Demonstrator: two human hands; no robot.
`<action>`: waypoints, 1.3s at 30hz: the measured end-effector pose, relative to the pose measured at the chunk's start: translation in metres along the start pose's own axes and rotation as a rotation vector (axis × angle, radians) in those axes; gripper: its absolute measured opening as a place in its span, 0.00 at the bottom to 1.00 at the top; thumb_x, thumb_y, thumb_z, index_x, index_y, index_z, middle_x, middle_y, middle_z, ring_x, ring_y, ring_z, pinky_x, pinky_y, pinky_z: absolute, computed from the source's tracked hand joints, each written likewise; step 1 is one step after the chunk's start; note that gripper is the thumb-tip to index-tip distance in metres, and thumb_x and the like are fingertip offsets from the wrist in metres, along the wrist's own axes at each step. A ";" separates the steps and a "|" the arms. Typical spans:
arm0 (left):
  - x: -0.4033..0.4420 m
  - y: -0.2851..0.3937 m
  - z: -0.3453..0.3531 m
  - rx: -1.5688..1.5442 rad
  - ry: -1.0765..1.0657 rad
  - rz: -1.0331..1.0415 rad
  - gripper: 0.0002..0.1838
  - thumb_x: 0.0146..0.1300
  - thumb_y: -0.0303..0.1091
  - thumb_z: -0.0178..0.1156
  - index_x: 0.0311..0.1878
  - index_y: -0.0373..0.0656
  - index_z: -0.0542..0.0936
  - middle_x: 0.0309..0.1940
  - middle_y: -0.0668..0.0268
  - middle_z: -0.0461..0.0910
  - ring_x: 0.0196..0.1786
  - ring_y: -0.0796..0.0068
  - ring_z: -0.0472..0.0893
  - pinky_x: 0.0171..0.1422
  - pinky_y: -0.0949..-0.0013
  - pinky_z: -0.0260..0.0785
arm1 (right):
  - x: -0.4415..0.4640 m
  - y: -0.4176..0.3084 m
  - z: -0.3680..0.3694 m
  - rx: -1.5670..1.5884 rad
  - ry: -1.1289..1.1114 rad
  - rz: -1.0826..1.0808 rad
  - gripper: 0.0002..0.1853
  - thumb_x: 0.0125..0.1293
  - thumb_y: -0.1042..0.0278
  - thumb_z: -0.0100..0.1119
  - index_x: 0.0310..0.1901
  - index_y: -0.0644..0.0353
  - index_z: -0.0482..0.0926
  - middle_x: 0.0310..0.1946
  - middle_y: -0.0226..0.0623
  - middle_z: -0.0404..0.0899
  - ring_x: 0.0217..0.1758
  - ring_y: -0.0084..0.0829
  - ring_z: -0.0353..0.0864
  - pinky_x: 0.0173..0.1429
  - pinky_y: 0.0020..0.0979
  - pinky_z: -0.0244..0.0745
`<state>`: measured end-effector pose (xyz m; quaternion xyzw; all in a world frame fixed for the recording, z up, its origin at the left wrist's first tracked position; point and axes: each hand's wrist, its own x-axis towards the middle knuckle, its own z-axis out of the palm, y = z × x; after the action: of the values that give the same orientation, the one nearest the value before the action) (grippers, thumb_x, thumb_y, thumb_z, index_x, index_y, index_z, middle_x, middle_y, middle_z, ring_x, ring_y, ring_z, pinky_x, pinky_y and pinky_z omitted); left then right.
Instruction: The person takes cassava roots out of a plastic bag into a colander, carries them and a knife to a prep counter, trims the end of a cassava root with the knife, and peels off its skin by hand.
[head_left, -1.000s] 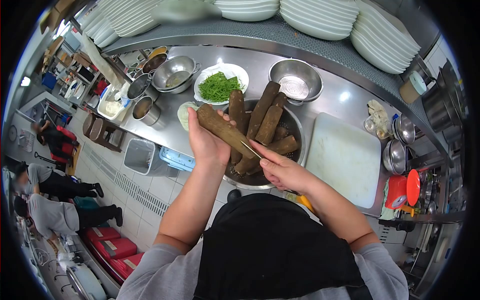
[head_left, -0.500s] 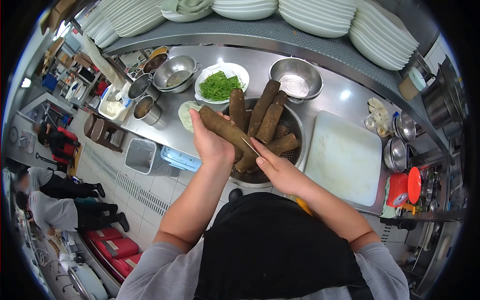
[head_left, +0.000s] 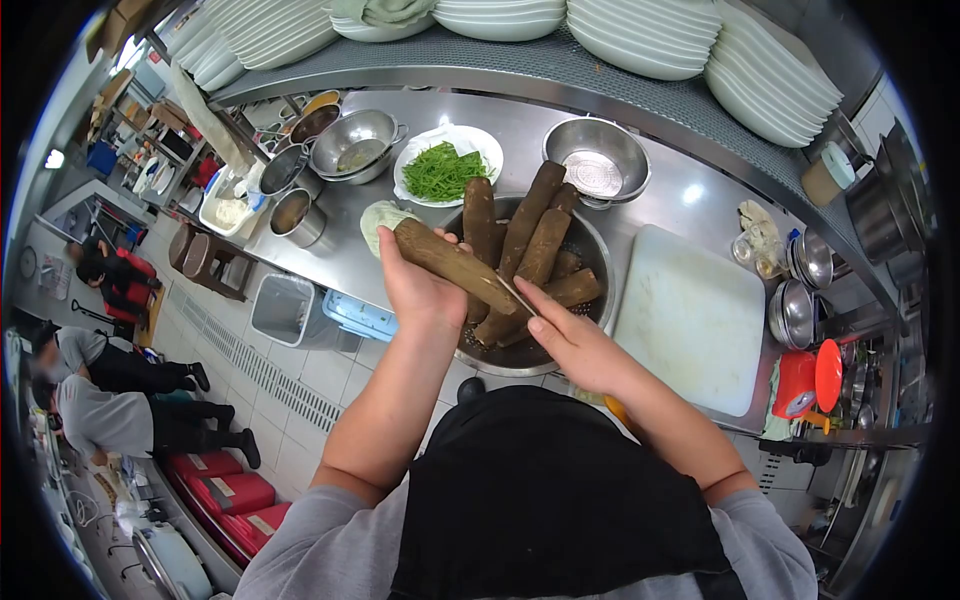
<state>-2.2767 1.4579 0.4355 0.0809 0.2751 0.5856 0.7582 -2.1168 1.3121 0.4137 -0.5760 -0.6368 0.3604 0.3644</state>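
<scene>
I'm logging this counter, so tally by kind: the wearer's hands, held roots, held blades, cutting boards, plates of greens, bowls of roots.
Left hand and right hand: 2
Held root: 1
Held blade: 1
Cutting board: 1
Plate of greens: 1
Bowl of roots: 1
Total: 7

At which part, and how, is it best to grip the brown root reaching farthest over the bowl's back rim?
Probably the top end, from above: this brown root leans with that end past the bowl's rim, while other roots crowd its lower part.
</scene>
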 end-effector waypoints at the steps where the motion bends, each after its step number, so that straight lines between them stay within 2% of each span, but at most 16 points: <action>1: -0.001 0.002 0.001 0.007 -0.002 0.003 0.27 0.78 0.64 0.44 0.48 0.46 0.71 0.36 0.61 0.74 0.39 0.64 0.76 0.48 0.56 0.71 | -0.002 -0.002 -0.001 -0.062 0.035 -0.069 0.31 0.84 0.49 0.39 0.83 0.46 0.52 0.32 0.38 0.80 0.42 0.45 0.84 0.58 0.42 0.75; 3: -0.003 0.004 0.004 0.013 -0.005 0.004 0.26 0.80 0.62 0.41 0.49 0.46 0.71 0.37 0.61 0.75 0.38 0.63 0.76 0.48 0.56 0.71 | -0.008 -0.032 -0.013 -0.016 -0.177 0.233 0.32 0.84 0.48 0.38 0.84 0.45 0.50 0.44 0.49 0.85 0.54 0.51 0.85 0.64 0.43 0.73; 4: -0.004 0.004 0.006 0.009 -0.011 0.003 0.26 0.80 0.62 0.41 0.48 0.46 0.71 0.37 0.61 0.75 0.38 0.63 0.76 0.48 0.57 0.71 | -0.009 -0.034 -0.015 -0.017 -0.175 0.234 0.32 0.84 0.48 0.38 0.84 0.45 0.50 0.44 0.49 0.85 0.54 0.51 0.85 0.64 0.43 0.73; 6: -0.004 0.004 0.007 0.006 -0.019 0.002 0.27 0.80 0.62 0.41 0.48 0.45 0.71 0.37 0.61 0.75 0.38 0.63 0.76 0.48 0.57 0.71 | -0.007 -0.036 -0.018 -0.012 -0.239 0.316 0.33 0.84 0.47 0.38 0.84 0.44 0.48 0.58 0.59 0.81 0.66 0.53 0.80 0.71 0.43 0.69; 16: -0.001 0.003 0.001 0.048 -0.114 -0.059 0.27 0.80 0.63 0.41 0.47 0.44 0.71 0.37 0.61 0.74 0.39 0.64 0.76 0.49 0.57 0.71 | -0.011 -0.016 -0.013 0.061 -0.221 0.188 0.33 0.84 0.49 0.40 0.84 0.48 0.48 0.75 0.53 0.67 0.77 0.52 0.69 0.78 0.39 0.61; 18: -0.003 0.001 0.003 0.067 -0.104 -0.044 0.27 0.80 0.62 0.41 0.47 0.44 0.71 0.37 0.61 0.74 0.39 0.64 0.76 0.49 0.57 0.71 | -0.012 -0.020 -0.012 0.031 -0.199 0.207 0.32 0.83 0.48 0.39 0.84 0.40 0.48 0.56 0.62 0.82 0.64 0.59 0.80 0.72 0.44 0.68; 19: -0.004 0.001 0.005 0.051 -0.079 -0.033 0.26 0.79 0.62 0.43 0.47 0.46 0.70 0.36 0.62 0.74 0.38 0.64 0.75 0.48 0.56 0.71 | -0.011 -0.012 -0.007 0.031 -0.200 0.207 0.32 0.83 0.48 0.39 0.84 0.40 0.48 0.56 0.62 0.82 0.64 0.59 0.80 0.72 0.44 0.68; 22: -0.002 0.001 0.004 0.025 -0.052 -0.029 0.25 0.79 0.63 0.45 0.48 0.47 0.70 0.36 0.62 0.73 0.38 0.65 0.75 0.47 0.56 0.71 | -0.007 0.005 0.004 -0.006 -0.015 -0.070 0.32 0.84 0.49 0.40 0.84 0.40 0.48 0.43 0.49 0.85 0.49 0.46 0.86 0.60 0.40 0.77; 24: 0.001 0.002 0.001 0.017 -0.050 -0.036 0.25 0.79 0.63 0.45 0.47 0.47 0.70 0.36 0.62 0.74 0.38 0.65 0.75 0.47 0.56 0.71 | -0.007 -0.003 -0.004 0.431 -0.246 0.302 0.31 0.84 0.50 0.41 0.84 0.39 0.51 0.29 0.30 0.75 0.33 0.26 0.76 0.45 0.28 0.76; 25: 0.003 0.002 -0.002 0.008 -0.047 -0.061 0.25 0.79 0.63 0.44 0.47 0.47 0.70 0.36 0.62 0.74 0.38 0.65 0.75 0.47 0.56 0.71 | -0.008 -0.009 -0.009 0.431 -0.246 0.302 0.31 0.84 0.50 0.41 0.84 0.39 0.51 0.29 0.30 0.75 0.33 0.26 0.76 0.45 0.28 0.76; 27: 0.005 0.000 -0.005 -0.001 -0.043 -0.086 0.26 0.79 0.63 0.44 0.47 0.46 0.70 0.36 0.61 0.74 0.38 0.65 0.75 0.47 0.56 0.71 | -0.008 -0.018 -0.015 0.810 -0.256 0.488 0.30 0.85 0.52 0.40 0.84 0.39 0.51 0.24 0.20 0.58 0.27 0.16 0.59 0.35 0.19 0.66; 31: 0.006 -0.004 -0.009 -0.027 -0.010 -0.135 0.26 0.79 0.63 0.44 0.47 0.46 0.70 0.35 0.61 0.73 0.38 0.64 0.75 0.47 0.56 0.71 | -0.005 -0.003 -0.012 0.822 -0.267 0.532 0.30 0.86 0.52 0.37 0.84 0.42 0.49 0.23 0.20 0.59 0.25 0.16 0.60 0.31 0.20 0.62; 32: 0.006 -0.004 -0.009 -0.025 -0.012 -0.134 0.26 0.79 0.63 0.44 0.47 0.46 0.70 0.35 0.61 0.73 0.38 0.64 0.75 0.47 0.56 0.71 | -0.004 0.008 -0.006 0.538 -0.211 0.364 0.31 0.85 0.51 0.39 0.84 0.43 0.49 0.32 0.32 0.73 0.37 0.29 0.73 0.45 0.30 0.69; 34: 0.008 -0.004 -0.010 -0.028 0.000 -0.123 0.26 0.79 0.63 0.44 0.47 0.47 0.70 0.35 0.61 0.73 0.38 0.64 0.74 0.47 0.56 0.71 | -0.007 0.018 0.001 0.254 -0.154 0.195 0.32 0.84 0.49 0.40 0.84 0.45 0.48 0.40 0.43 0.86 0.49 0.43 0.86 0.60 0.40 0.77; 37: 0.010 -0.002 -0.009 -0.032 0.013 -0.110 0.25 0.79 0.63 0.43 0.46 0.47 0.70 0.35 0.61 0.73 0.38 0.64 0.74 0.47 0.56 0.71 | -0.012 0.015 0.003 -0.064 -0.001 -0.067 0.32 0.85 0.51 0.39 0.84 0.45 0.49 0.24 0.23 0.62 0.27 0.19 0.64 0.36 0.23 0.66; 39: 0.011 -0.003 -0.009 -0.034 0.014 -0.112 0.26 0.79 0.63 0.43 0.46 0.47 0.70 0.35 0.61 0.73 0.38 0.65 0.74 0.47 0.56 0.71 | -0.013 0.001 -0.002 -0.009 -0.085 0.065 0.32 0.85 0.52 0.40 0.84 0.46 0.48 0.25 0.24 0.62 0.28 0.19 0.63 0.37 0.24 0.66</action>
<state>-2.2770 1.4658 0.4233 0.0483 0.2744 0.5475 0.7890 -2.1135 1.2990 0.4130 -0.5820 -0.6345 0.3934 0.3224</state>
